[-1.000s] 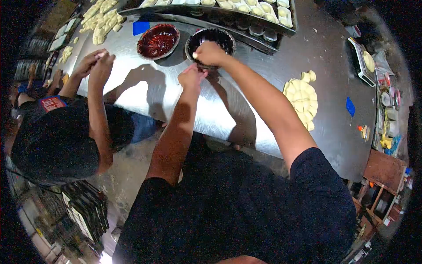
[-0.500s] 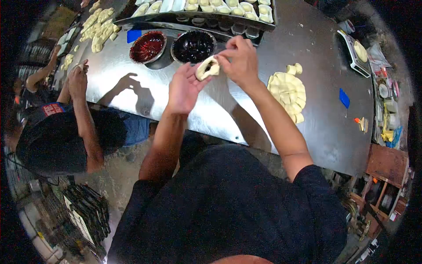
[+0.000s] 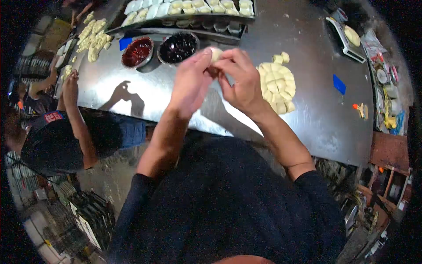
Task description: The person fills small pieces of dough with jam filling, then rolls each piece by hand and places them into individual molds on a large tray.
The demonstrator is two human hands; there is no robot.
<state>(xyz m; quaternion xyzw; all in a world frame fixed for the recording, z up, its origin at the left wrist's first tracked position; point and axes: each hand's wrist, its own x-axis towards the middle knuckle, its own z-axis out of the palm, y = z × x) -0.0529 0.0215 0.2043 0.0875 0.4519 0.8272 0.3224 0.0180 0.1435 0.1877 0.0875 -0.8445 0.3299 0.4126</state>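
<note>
Above the steel table, my left hand [image 3: 191,79] curls around a piece of dough [image 3: 216,54], its fingers partly smeared by motion. My right hand [image 3: 240,77] pinches the near side of the same dough. Only the pale, rounded top of the dough shows between the fingers; the rest is hidden. Just beyond my left hand stands a bowl of dark filling [image 3: 178,47], with a bowl of red filling [image 3: 137,52] to its left. Right of my right hand lies a round of dough cut into several pieces [image 3: 277,83].
A tray of dough pieces in paper cups [image 3: 189,18] stands at the back. A blue scraper [image 3: 339,84] and a scale [image 3: 350,42] with dough lie at the right. Another person [image 3: 66,136] works at the left, near more dough pieces [image 3: 93,37].
The dough was flattened open on my left palm with dark filling showing. Now both hands close around it and it looks rounded. The view has shifted slightly.
</note>
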